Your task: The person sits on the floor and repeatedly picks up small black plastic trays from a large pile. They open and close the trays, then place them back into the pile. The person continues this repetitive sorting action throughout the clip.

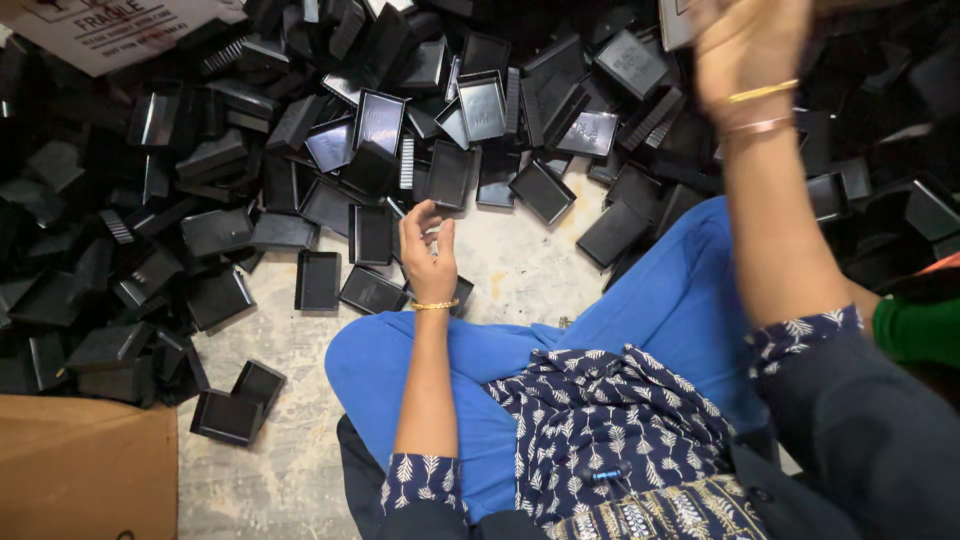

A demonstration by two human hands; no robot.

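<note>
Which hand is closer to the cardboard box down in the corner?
Left. The left hand hovers over the floor up and right of the cardboard box; the right hand is raised far across, at the top right.

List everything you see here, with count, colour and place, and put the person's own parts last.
Trays: too many to count, black, heaped across the floor ahead and left.
Tray pair: two, black, apart from the heap, lower left.
Cardboard box: one, brown, bottom left corner.
Printed sheet: one, white, top left.
Floor: pale concrete, bare patch in the middle.
Green sleeve: one, right edge, another person's.
Left hand: empty, fingers curled above the nearest trays.
Right hand: raised, blurred, top right.
</note>
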